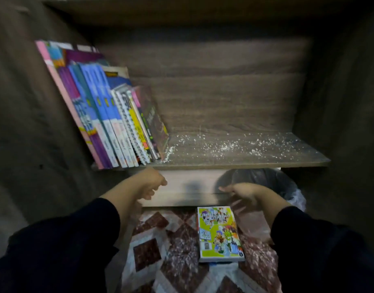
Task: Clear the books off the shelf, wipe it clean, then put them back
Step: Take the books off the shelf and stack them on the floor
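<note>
Several books (110, 115) lean against the left wall of a wooden shelf (245, 160). White crumbs (222, 145) are scattered over the bare right part of the shelf board. A green-covered book (218, 233) lies flat on the patterned floor below, on top of another one. My left hand (152, 185) hangs just under the shelf's front edge, below the leaning books, fingers loosely curled and holding nothing. My right hand (243, 192) is lower right of it, fingers stretched out to the left, empty, above the green book.
A bin lined with a clear plastic bag (287, 187) stands under the right half of the shelf. A pale wooden panel (192, 187) sits below the shelf board. The floor has a brown and white diamond pattern (160, 250).
</note>
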A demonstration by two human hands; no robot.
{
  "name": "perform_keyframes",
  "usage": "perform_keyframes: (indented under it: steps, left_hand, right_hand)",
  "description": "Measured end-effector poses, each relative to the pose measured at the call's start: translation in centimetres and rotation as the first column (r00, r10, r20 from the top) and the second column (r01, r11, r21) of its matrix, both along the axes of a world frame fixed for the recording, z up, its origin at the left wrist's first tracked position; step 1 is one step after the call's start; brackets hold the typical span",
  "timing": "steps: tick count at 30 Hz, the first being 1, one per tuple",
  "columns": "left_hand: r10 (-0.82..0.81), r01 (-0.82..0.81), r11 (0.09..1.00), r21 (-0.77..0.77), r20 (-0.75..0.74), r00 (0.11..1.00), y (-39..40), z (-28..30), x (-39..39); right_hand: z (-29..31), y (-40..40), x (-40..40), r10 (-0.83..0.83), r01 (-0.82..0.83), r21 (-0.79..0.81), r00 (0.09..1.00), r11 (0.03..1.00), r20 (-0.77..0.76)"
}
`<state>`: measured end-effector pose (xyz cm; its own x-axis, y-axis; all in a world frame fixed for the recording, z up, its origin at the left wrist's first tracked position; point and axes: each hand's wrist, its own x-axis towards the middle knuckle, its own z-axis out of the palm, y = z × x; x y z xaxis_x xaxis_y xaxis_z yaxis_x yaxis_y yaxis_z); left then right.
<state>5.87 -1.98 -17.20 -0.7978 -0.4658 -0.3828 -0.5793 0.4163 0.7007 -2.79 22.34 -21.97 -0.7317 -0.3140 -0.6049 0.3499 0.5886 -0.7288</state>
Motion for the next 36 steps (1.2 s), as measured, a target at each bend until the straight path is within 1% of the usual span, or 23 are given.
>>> perform_keyframes:
  steps: [2,3,4,5,6,8,11,12,13,14,15,16,17,18,19,20,22,24,31,36]
  left_hand:
    - [0.061,-0.070,0.996,-0.061,-0.142,0.988,-0.7,2.6,0.8]
    - [0.093,-0.120,0.986,-0.117,-0.210,0.973,-0.9,3.8,1.0]
    - [0.123,-0.185,0.969,-0.164,-0.328,0.937,-1.3,4.8,1.1]
    - [0.149,-0.245,0.953,-0.176,-0.433,0.889,-1.5,5.7,1.2]
    - [0.138,-0.289,0.932,-0.221,-0.521,0.842,-1.5,6.5,1.5]
    - [0.094,-0.366,0.887,-0.281,-0.667,0.739,-1.7,7.7,1.6]
    - [-0.063,-0.396,0.833,-0.387,-0.777,0.627,-1.4,9.2,1.2]
    - [-0.134,-0.423,0.788,-0.448,-0.795,0.592,-1.4,9.7,0.9]
    - [-0.213,-0.461,0.717,-0.524,-0.793,0.570,-1.5,10.3,0.7]
    - [-0.283,-0.501,0.613,-0.611,-0.762,0.583,-1.7,10.7,0.2]
    - [-0.317,-0.532,0.484,-0.695,-0.706,0.634,-1.8,11.1,-0.2]
    - [-0.309,-0.523,0.352,-0.776,-0.623,0.718,-2.0,11.3,-0.7]
    - [-0.260,-0.478,0.242,-0.845,-0.531,0.807,-2.2,11.5,-1.2]
    - [-0.206,-0.421,0.162,-0.892,-0.448,0.870,-2.4,11.5,-1.6]
    - [-0.158,-0.363,0.105,-0.926,-0.376,0.913,-2.4,11.4,-2.0]
    - [-0.118,-0.321,0.069,-0.945,-0.327,0.938,-2.4,11.2,-2.3]
    - [-0.104,-0.301,0.051,-0.952,-0.305,0.947,-2.4,11.0,-3.0]
    - [-0.106,-0.320,0.039,-0.947,-0.322,0.941,-2.3,11.2,-3.5]
    - [-0.146,-0.396,0.071,-0.916,-0.402,0.904,-1.8,12.0,-4.5]
    - [-0.194,-0.454,0.061,-0.889,-0.456,0.868,-1.8,11.6,-5.5]
  right_hand:
    - [2.9,-1.3,0.3,0.010,-0.014,-0.096,0.999,0.995,-0.043]
    - [4.1,-2.0,0.5,0.022,-0.031,-0.129,0.997,0.991,-0.068]
    - [5.3,-2.8,0.6,0.037,-0.052,-0.157,0.995,0.986,-0.095]
    - [6.2,-3.5,0.6,0.053,-0.074,-0.179,0.992,0.981,-0.119]
    - [6.9,-4.2,0.6,0.068,-0.096,-0.201,0.988,0.975,-0.139]
    - [7.8,-5.6,0.7,0.065,-0.106,-0.252,0.984,0.962,-0.163]
    - [8.2,-7.2,0.5,0.016,-0.071,-0.351,0.988,0.934,-0.156]
    - [8.0,-7.7,0.4,0.000,-0.057,-0.390,0.989,0.919,-0.145]
    - [7.9,-8.1,0.2,-0.014,-0.045,-0.425,0.991,0.904,-0.133]
    - [7.7,-8.5,0.0,-0.020,-0.038,-0.451,0.992,0.892,-0.123]
    - [7.6,-8.8,-0.2,-0.025,-0.032,-0.471,0.993,0.881,-0.116]
    - [7.6,-9.2,-0.5,-0.035,-0.023,-0.491,0.994,0.871,-0.108]
    - [7.6,-9.5,-0.7,-0.049,-0.009,-0.514,0.994,0.858,-0.100]
    - [7.7,-9.9,-0.9,-0.064,0.005,-0.538,0.994,0.843,-0.092]
    - [7.7,-10.2,-1.0,-0.074,0.015,-0.556,0.994,0.831,-0.084]
    - [7.7,-10.6,-1.2,-0.074,0.017,-0.566,0.994,0.824,-0.078]
    - [7.6,-11.1,-1.3,-0.061,0.008,-0.567,0.995,0.823,-0.075]
    - [7.3,-11.6,-1.4,-0.051,-0.001,-0.567,0.996,0.823,-0.077]
    - [6.8,-11.9,-2.1,-0.051,0.011,-0.596,0.997,0.803,-0.051]
    - [6.4,-11.9,-2.3,-0.043,0.012,-0.608,0.998,0.794,-0.037]
